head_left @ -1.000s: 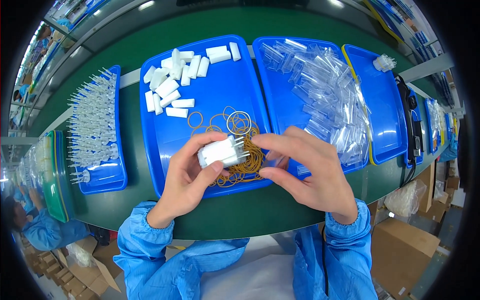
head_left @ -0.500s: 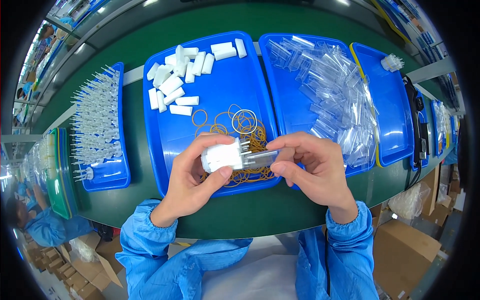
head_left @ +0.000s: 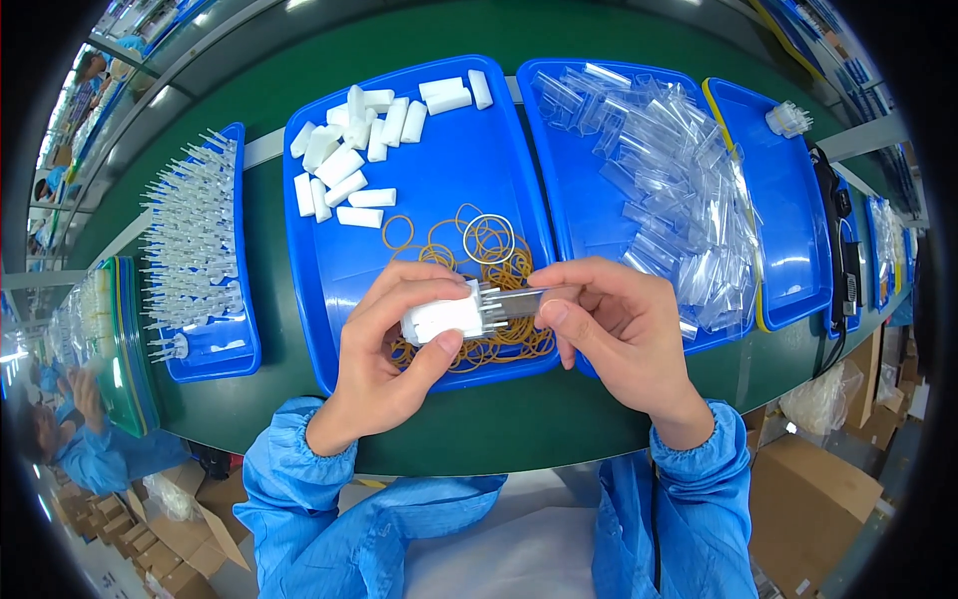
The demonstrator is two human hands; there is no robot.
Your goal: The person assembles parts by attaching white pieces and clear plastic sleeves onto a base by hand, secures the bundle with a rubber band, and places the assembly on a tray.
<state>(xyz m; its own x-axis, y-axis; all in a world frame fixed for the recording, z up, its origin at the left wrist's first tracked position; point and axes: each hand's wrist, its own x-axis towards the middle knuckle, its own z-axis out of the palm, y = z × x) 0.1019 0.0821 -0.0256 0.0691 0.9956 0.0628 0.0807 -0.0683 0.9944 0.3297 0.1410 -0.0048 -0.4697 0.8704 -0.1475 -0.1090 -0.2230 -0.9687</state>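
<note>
Hands have drawn closer to the body and settled over the near edge of the middle blue tray [head_left: 329, 329], where a second ago they worked higher up, right above the heap of rubber bands. The left hand [head_left: 384, 344] now pinches a small white foam block [head_left: 439, 321] between thumb below and fingers on top, clamped firmly on it, while the right hand [head_left: 624, 339] holds the far end of a clear plastic sleeve [head_left: 519, 299] that juts sideways out of the block – thumb and forefinger closed on it. Earlier the white piece looked bunched and partly hidden under both palms; half a second ago the clear part had begun to show, and now it stands out plainly, in line with the block, so the two parts look to be mated or close to it. The tan rubber bands [head_left: 489, 250] lie loose on the tray just beyond and beneath the hands, untouched at this moment – whether one already wraps the block I cannot tell. More white foam blocks [head_left: 349, 165] sit scattered at the far left of the same tray, a pile of clear sleeves [head_left: 669, 170] fills the next tray to the right, and rows of white spiked pieces [head_left: 195, 240] stand in the tray at the left.
</note>
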